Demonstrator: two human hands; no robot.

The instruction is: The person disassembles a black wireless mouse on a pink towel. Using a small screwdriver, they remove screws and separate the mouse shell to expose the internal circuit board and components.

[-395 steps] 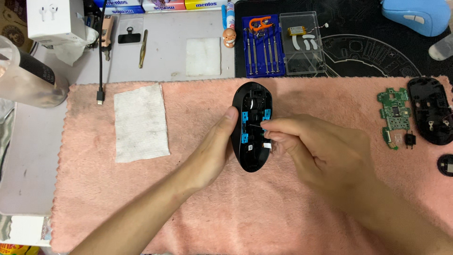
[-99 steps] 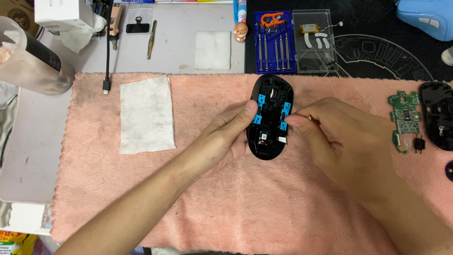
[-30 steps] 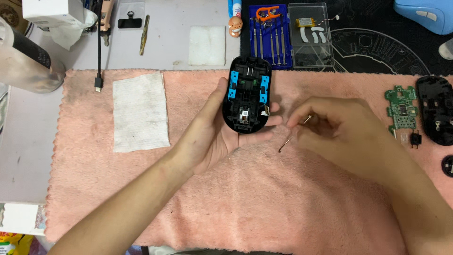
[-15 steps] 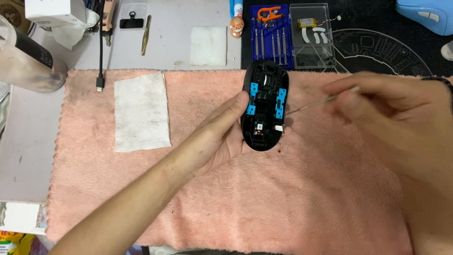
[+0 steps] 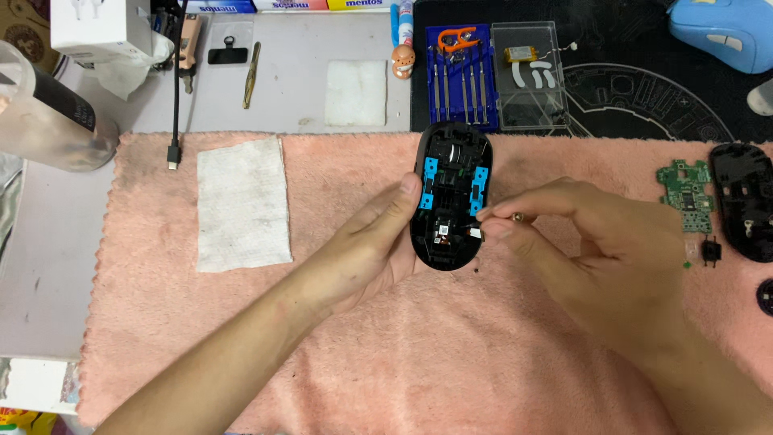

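My left hand (image 5: 366, 246) cradles an opened black mouse shell (image 5: 451, 193) with blue inner parts, thumb pressed on its left edge, above a pink towel (image 5: 241, 322). Just right of the shell, my right hand (image 5: 596, 242) pinches a small part (image 5: 519, 216) between thumb and forefinger, with the fingertips touching the shell's lower right side. What the part is cannot be made out; most of it is hidden by the fingers.
A white cloth (image 5: 241, 203) lies on the towel's left. A green circuit board (image 5: 686, 193) and a black mouse cover (image 5: 745, 201) lie at the right. Behind are a blue screwdriver set (image 5: 460, 76), a clear box (image 5: 530, 76), a cable (image 5: 174, 97) and a jar (image 5: 48, 113).
My right hand has come back from the right to the shell's lower right side. The thin tool it held out half a second ago no longer shows. The shell stays in my left hand.
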